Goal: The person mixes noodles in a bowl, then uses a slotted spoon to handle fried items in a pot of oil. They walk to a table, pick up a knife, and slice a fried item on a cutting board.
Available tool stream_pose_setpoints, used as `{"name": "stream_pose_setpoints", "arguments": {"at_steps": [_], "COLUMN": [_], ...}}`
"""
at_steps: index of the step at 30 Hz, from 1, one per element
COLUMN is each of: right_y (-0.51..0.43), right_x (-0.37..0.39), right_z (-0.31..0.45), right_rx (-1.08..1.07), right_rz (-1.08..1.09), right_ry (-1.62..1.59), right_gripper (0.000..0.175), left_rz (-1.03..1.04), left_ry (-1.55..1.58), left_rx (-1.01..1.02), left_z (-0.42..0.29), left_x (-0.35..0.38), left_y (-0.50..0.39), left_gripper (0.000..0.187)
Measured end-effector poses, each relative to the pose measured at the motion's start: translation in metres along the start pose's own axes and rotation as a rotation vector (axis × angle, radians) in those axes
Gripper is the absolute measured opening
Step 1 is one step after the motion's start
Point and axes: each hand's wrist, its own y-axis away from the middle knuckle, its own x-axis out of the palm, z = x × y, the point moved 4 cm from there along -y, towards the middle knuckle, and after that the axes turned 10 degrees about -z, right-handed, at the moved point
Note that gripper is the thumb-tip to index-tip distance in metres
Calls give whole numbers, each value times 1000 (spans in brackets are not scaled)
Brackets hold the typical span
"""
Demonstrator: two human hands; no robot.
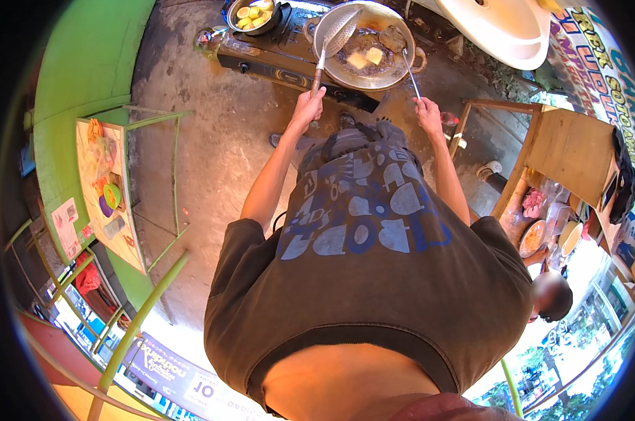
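My left hand (310,107) grips the handle of a perforated metal skimmer (340,32), whose head is over the left part of a large wok (366,84). My right hand (427,111) holds the thin handle of a metal turner (392,38), its dark blade inside the wok at the upper right. Between the two tools, pale yellow square pieces of food (374,55) lie in dark oil. The wok rests over the right side of a gas stove (275,73). On the stove's left stands a smaller pot (250,29) with yellow food pieces in it.
A white basin (522,50) is at the upper right. A narrow table (133,231) with small bowls stands by the green wall at left. At right, a wooden stall (570,152) holds trays of food, with another person (551,297) beside it. Someone's shoe (489,169) is near its leg.
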Motion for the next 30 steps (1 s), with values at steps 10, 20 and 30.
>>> {"name": "stream_pose_setpoints", "arguments": {"at_steps": [10,20,30], "right_y": [13,6,-4], "right_x": [4,15,23], "right_z": [16,29,28], "right_rx": [152,269,258], "right_rz": [52,158,149], "right_ry": [-279,-537,-374], "right_gripper": [29,30,30], "left_rz": [97,58,101], "left_ry": [43,69,77], "left_rx": [-31,-30,-57], "left_z": [-5,-1,-7], "left_x": [-6,-2,-5], "left_y": [1,-13,-13], "left_gripper": [38,38,38]}}
